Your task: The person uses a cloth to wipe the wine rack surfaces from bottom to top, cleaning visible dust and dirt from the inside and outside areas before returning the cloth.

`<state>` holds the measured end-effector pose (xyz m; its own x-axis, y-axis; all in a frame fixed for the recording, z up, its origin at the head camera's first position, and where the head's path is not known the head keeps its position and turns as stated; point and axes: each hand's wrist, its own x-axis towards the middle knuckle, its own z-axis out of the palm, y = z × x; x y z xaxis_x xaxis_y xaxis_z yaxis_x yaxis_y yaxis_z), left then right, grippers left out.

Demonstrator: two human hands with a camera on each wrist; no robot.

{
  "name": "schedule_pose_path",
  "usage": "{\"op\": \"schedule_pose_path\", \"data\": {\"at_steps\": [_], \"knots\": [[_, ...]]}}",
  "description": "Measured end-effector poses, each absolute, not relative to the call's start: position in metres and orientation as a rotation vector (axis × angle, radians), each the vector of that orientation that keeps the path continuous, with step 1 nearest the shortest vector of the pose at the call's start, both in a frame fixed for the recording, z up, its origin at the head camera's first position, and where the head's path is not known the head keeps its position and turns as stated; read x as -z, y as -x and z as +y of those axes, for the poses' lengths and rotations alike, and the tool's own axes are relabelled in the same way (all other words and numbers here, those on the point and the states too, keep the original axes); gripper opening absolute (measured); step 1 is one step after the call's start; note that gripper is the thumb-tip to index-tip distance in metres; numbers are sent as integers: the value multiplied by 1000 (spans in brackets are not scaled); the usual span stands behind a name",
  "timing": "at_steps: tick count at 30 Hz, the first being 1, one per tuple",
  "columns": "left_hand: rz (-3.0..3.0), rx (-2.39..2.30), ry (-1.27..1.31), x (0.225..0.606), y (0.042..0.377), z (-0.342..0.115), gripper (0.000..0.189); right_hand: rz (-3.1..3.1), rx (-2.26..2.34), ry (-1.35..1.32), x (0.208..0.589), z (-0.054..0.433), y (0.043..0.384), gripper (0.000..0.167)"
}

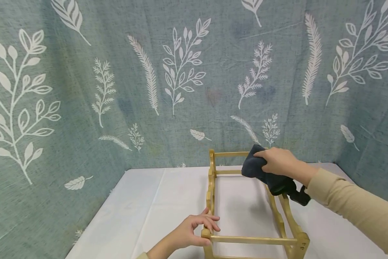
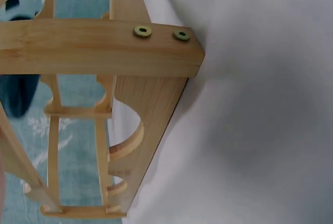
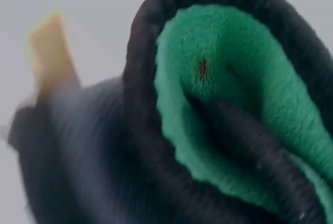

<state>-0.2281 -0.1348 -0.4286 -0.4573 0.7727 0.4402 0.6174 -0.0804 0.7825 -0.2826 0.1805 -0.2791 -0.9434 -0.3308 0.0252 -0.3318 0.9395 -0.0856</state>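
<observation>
A light wooden rack (image 1: 253, 240) with scalloped side rails stands on the table in the head view. My left hand (image 1: 192, 230) grips its near left corner, thumb at the post and fingers over the side rail. At the rack's right side, my right hand (image 1: 279, 162) holds a bunched dark navy cloth (image 1: 253, 166) over the far part of the right rail. The right wrist view shows the cloth's green fuzzy inner face (image 3: 208, 41) with a dark bound edge. Bolt heads (image 2: 142, 31) show on the rack's end piece in the left wrist view.
The rack stands on a white-covered table (image 1: 168, 194). A grey-green curtain (image 1: 187, 90) with white leaf prints hangs behind it and along both sides. A black wrist strap device (image 1: 299, 196) hangs below my right wrist, close over the rail.
</observation>
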Motion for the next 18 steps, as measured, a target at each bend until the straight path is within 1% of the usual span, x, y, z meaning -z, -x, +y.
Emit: {"op": "schedule_pose_path", "data": {"at_steps": [4, 9, 10, 12, 15, 18], "knots": [[2060, -1568, -1568, 430, 225, -134, 18, -3062, 9, -608, 300, 148, 302, 40], [2064, -1567, -1553, 429, 226, -132, 17, -3000, 263, -674, 339, 115, 326, 16], [2063, -1566, -1552, 429, 226, -132, 17, -2999, 275, -674, 347, 111, 332, 14], [2053, -1563, -1544, 428, 227, -130, 17, -3001, 244, -676, 362, 104, 344, 15], [2050, -1541, -1555, 427, 228, -127, 19, -2961, 201, -684, 384, 98, 361, 24], [2059, -1511, -1601, 425, 229, -125, 21, -2839, 348, -704, 403, 93, 374, 34]]}}
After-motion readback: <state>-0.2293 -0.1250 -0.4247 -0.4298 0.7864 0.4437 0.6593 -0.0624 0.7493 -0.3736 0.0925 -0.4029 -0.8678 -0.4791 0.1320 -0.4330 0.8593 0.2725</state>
